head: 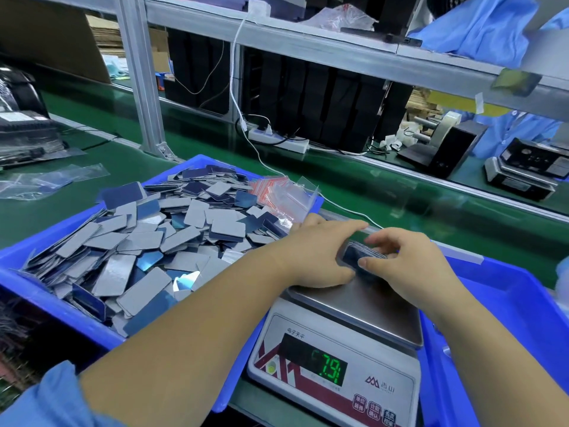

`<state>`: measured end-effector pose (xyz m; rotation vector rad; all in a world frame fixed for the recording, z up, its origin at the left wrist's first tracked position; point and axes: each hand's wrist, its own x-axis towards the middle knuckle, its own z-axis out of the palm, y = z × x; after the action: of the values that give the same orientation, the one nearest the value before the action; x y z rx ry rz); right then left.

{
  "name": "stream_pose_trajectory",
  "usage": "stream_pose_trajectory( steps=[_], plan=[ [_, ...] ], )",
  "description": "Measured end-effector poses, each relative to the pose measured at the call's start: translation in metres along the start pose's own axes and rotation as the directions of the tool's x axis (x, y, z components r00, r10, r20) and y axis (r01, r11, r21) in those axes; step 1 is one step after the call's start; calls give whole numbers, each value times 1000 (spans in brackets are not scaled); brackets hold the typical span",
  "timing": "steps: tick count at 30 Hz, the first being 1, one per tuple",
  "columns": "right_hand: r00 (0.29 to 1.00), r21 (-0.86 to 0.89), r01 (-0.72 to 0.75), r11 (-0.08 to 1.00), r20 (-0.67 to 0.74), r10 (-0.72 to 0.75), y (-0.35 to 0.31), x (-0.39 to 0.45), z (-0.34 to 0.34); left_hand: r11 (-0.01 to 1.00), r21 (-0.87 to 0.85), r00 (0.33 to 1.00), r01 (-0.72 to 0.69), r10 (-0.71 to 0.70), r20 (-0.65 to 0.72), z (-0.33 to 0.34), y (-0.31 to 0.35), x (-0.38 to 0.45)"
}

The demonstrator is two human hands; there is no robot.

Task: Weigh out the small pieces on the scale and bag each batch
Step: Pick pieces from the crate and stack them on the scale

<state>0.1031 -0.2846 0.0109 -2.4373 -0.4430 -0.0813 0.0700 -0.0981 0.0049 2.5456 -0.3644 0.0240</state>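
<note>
Your left hand (320, 254) and right hand (406, 263) both pinch the small stack of dark rectangular pieces (358, 257) over the steel-topped scale (363, 306), its long axis running between them, equally near

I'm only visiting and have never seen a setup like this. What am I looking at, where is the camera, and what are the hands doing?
No machine here: a person wears a camera on the head, so you look down along their own arms. On the green bench stands a white digital scale with a steel pan; its green display seems to read 79.1. Both the left hand and the right hand hold a small stack of dark rectangular pieces over the pan, fingers pinching its edges. To the left, a blue plastic tray is heaped with grey and blue rectangular pieces, with small clear zip bags with red strips at its far corner.
</note>
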Motion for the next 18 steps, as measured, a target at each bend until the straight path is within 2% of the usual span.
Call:
stream_pose_trajectory(
  steps=[5,10,12,14,16,18],
  plan=[
    [998,18,17,1000,66,-19,-1,-2,0,952,306,981,-16,-45,190,16,14,-3],
    [992,2,69,998,105,-69,-3,-4,-2,924,382,985,25,-88,151,28,22,-3],
    [990,-60,99,993,107,-92,-5,-3,-3,944,329,985,31,-85,150,25,21,0],
    [991,-121,114,986,90,-103,-6,-2,-2,982,177,992,64,-82,97,16,18,6],
    [992,-148,110,983,75,-99,-7,-2,-2,989,-35,986,146,-148,-80,2,5,13],
    [992,-132,99,986,84,-89,-6,-2,-2,960,-188,925,208,-255,-281,-8,-18,19]
  ],
)
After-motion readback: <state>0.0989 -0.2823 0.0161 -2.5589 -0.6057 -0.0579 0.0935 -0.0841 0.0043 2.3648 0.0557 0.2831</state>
